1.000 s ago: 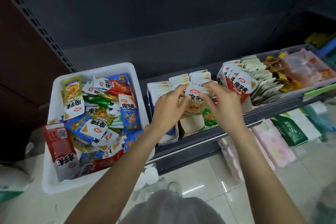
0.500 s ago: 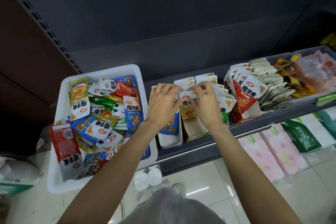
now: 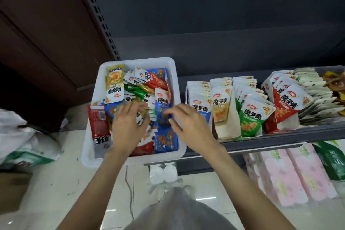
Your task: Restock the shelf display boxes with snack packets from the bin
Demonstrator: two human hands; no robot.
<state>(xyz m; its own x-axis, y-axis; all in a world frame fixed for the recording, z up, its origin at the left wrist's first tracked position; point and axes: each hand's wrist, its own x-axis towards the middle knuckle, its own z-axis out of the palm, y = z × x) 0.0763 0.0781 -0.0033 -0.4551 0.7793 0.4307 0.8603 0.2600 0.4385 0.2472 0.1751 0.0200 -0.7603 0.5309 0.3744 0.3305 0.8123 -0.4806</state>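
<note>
Head view looks down on a white plastic bin (image 3: 175, 87) heaped with loose snack packets (image 3: 147, 84) in gold, red, green and blue. It rests on the left end of a dark grey shelf (image 3: 280, 139), its near left corner hanging out over the floor. Just right of it, on the same shelf, stand cardboard display boxes (image 3: 230, 127) holding upright rows of blue, gold, green and red packets; the red-packet box (image 3: 287, 123) sits a little apart to the right. Beyond that lie flat pale sachets (image 3: 315, 99). Pink wrapped packs (image 3: 285, 175) stand on the level below.

A dark back panel rises behind the shelf, with a slotted upright (image 3: 97, 13) at its left and brown wood panelling beyond. Glossy cream floor tiles (image 3: 56, 183) show beneath, with white bags (image 3: 20, 136) at the left edge.

Goods at the far right are cut off by the frame and too blurred to identify. Packets under both palms are hidden, and both hands are motion-blurred.

Left hand (image 3: 128, 127) is over the middle of the bin, palm down, fingers loosely curled into the heap; whether it grips anything cannot be told. Right hand (image 3: 188, 127) is over the bin's right side, fingertips on a blue packet (image 3: 162, 106); a firm grip cannot be confirmed.
</note>
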